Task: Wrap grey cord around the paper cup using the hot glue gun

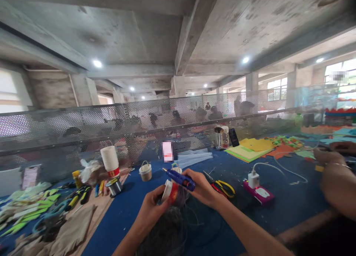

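My left hand [151,207] is closed around a small paper cup [170,192], white with a red band, held on its side. My right hand [202,189] grips a blue glue gun [180,180] whose nozzle points left, just above the cup's rim. Both hands are over a blue mat [130,207] on the table. A tuft of grey fibre [169,226] lies under the hands.
A stack of paper cups [109,161] stands at left beside a tape roll [114,185]. Yellow-handled scissors [224,187], a white charger with cable [253,180] and a small cup basket [145,171] lie nearby. Another person's arm [333,181] is at right. A perforated metal screen [139,126] runs across behind.
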### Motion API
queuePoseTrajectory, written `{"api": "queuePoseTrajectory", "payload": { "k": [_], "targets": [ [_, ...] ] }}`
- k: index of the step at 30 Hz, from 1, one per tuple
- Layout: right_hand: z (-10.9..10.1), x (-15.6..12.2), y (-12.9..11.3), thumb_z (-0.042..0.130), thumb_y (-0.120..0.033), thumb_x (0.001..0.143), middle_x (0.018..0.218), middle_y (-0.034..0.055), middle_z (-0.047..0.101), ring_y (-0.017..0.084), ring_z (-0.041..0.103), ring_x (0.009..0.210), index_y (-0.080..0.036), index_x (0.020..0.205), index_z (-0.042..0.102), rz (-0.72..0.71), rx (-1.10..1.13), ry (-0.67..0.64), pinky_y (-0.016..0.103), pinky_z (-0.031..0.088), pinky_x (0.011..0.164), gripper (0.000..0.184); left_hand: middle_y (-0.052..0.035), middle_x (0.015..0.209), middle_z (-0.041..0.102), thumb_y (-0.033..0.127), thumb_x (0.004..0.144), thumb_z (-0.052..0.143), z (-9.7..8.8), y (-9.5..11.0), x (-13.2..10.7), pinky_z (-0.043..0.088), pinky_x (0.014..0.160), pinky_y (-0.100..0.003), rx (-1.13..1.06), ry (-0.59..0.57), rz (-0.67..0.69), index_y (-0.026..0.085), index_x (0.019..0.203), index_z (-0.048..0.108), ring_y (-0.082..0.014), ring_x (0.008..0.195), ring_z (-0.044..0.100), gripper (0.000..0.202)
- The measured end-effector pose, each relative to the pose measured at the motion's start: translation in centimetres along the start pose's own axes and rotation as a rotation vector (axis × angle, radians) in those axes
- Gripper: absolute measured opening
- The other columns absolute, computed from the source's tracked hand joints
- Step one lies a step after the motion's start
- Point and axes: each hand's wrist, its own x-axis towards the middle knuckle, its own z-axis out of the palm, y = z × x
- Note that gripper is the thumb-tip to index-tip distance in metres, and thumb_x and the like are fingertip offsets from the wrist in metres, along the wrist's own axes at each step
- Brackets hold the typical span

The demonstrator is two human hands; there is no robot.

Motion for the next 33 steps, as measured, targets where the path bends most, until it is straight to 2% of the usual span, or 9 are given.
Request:
{"api": "queuePoseTrajectory", "payload": {
  "k": [8,16,20,23,26,28,30,33],
  "targets": [
    [-0.3,0.0,-0.1,0.062,-0.021,0.084,0.076,-0.0010,0.065,0.013,0.055,0.065,-0.018,0.090,0.062,-0.017,0.007,-0.002,0.020,0.039,0.058,0.007,-0.0044,0.082,0.071,0.045,0.076,0.072,-0.3,-0.4,0.1,0.047,0.072,-0.028,-0.022,-0.029,-0.010,0.013,0.093,0.074,-0.0224,0.078,0.061,0.036],
    [-0.1,0.2,0.3,0.067,-0.029,0.083,0.074,-0.0023,0.062,0.012,0.053,0.066,-0.018,0.087,0.061,0.043,0.095,0.001,0.022,0.040,0.061,0.014,-0.0039,0.082,0.072,0.042,0.075,0.074,-0.6,-1.4,0.2,0.047,0.070,-0.026,-0.049,-0.027,-0.019,0.014,0.095,0.075,-0.0209,0.076,0.062,0.035],
    [1.0,0.4,2.0,0.068,-0.036,0.082,0.074,-0.0027,0.061,0.012,0.053,0.066,-0.019,0.084,0.059,0.113,0.355,0.123,0.023,0.043,0.063,0.020,-0.0054,0.082,0.073,0.042,0.072,0.076,-0.7,-1.4,0.3,0.048,0.069,-0.027,-0.024,0.034,-0.045,0.012,0.094,0.076,-0.0212,0.074,0.062,0.037],
    [1.6,0.5,3.3,0.071,-0.041,0.079,0.072,-0.0032,0.061,0.009,0.048,0.055,-0.019,0.085,0.059,0.201,0.469,0.232,0.022,0.043,0.054,0.025,-0.0060,0.084,0.074,0.043,0.073,0.074,-0.7,-0.9,0.4,0.049,0.070,-0.028,0.004,0.097,-0.054,0.012,0.094,0.076,-0.0221,0.076,0.064,0.037],
    [2.1,0.4,3.8,0.070,-0.045,0.079,0.068,-0.0033,0.060,0.008,0.044,0.047,-0.019,0.084,0.060,0.261,0.526,0.239,0.022,0.041,0.048,0.028,-0.0060,0.089,0.075,0.043,0.073,0.074,-0.8,-0.3,0.5,0.050,0.074,-0.027,-0.005,0.180,-0.055,0.013,0.100,0.075,-0.0234,0.082,0.065,0.041],
    [2.5,0.2,3.5,0.074,-0.045,0.075,0.073,-0.0015,0.062,0.008,0.046,0.050,-0.019,0.083,0.061,0.287,0.604,0.229,0.023,0.042,0.048,0.030,-0.0053,0.088,0.076,0.044,0.071,0.076,-0.8,-0.1,0.6,0.050,0.073,-0.027,-0.010,0.239,-0.051,0.013,0.100,0.075,-0.0232,0.082,0.066,0.043],
    [3.0,0.0,3.0,0.080,-0.041,0.068,0.080,-0.0005,0.062,0.009,0.049,0.055,-0.020,0.086,0.062,0.309,0.670,0.211,0.023,0.043,0.050,0.033,-0.0046,0.086,0.076,0.046,0.069,0.077,-0.7,0.1,0.6,0.051,0.071,-0.026,-0.007,0.275,-0.051,0.013,0.098,0.075,-0.0231,0.079,0.067,0.043],
    [3.5,-0.2,2.3,0.086,-0.035,0.062,0.080,-0.0022,0.060,0.009,0.048,0.056,-0.021,0.093,0.063,0.336,0.699,0.201,0.023,0.043,0.051,0.041,-0.0052,0.088,0.077,0.046,0.067,0.078,-0.6,0.1,0.7,0.052,0.074,-0.028,-0.016,0.298,-0.052,0.013,0.099,0.075,-0.0250,0.082,0.068,0.046]
  ]
}}
